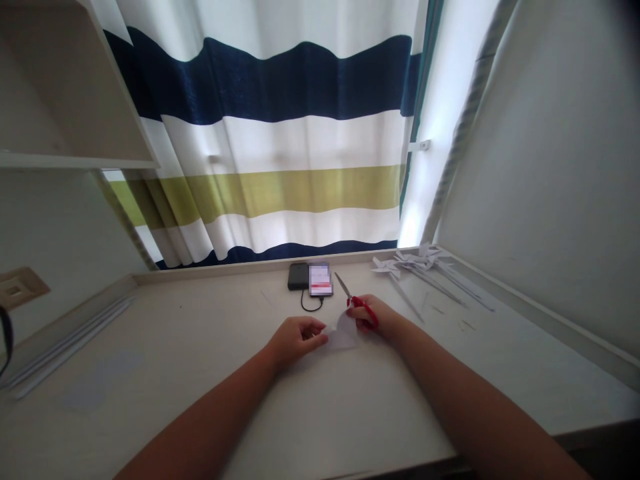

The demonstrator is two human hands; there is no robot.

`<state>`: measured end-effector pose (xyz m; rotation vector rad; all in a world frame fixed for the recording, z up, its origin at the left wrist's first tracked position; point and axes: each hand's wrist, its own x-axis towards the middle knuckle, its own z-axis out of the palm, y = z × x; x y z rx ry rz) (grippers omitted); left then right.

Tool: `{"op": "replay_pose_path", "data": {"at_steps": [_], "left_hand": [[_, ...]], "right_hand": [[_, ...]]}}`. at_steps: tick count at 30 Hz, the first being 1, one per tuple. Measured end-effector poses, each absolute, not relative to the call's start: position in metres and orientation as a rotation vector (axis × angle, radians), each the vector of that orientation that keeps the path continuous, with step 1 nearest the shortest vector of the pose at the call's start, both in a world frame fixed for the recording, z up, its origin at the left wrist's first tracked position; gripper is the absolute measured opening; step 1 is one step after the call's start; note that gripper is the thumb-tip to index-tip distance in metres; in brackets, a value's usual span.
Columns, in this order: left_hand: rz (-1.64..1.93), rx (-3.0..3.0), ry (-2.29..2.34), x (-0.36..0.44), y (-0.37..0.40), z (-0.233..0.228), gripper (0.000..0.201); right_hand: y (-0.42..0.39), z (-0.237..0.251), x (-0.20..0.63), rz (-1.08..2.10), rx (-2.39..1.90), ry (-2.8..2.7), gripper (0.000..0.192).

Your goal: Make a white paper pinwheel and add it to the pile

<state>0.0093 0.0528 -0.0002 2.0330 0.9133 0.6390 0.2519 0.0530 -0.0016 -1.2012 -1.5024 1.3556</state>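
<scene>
A small piece of white paper is between my hands, above the middle of the white table. My left hand pinches its left edge between thumb and fingers. In my right hand is a pair of scissors with red handles, the blades pointing up and away to the left. The fingertips of that same hand also touch the upper right part of the paper, which looks bent or curled there. How firmly they grip the paper I cannot tell.
Behind the hands lie a phone with its screen lit and a black power bank, joined by a short cable. White paper pinwheels on sticks rest at the back right. Long paper strips or rods lie at the left. A striped curtain hangs behind the table.
</scene>
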Motion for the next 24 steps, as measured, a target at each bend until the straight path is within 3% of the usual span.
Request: {"op": "replay_pose_path", "data": {"at_steps": [15, 24], "left_hand": [[0.639, 1.841, 0.718, 0.000, 0.055, -0.006, 0.020], [0.564, 1.622, 0.686, -0.003, 0.048, -0.004, 0.029]], "right_hand": [[0.041, 0.000, 0.233, 1.298, -1.248, -1.512, 0.026], [0.031, 0.005, 0.222, 1.369, -1.167, -1.519, 0.026]]}}
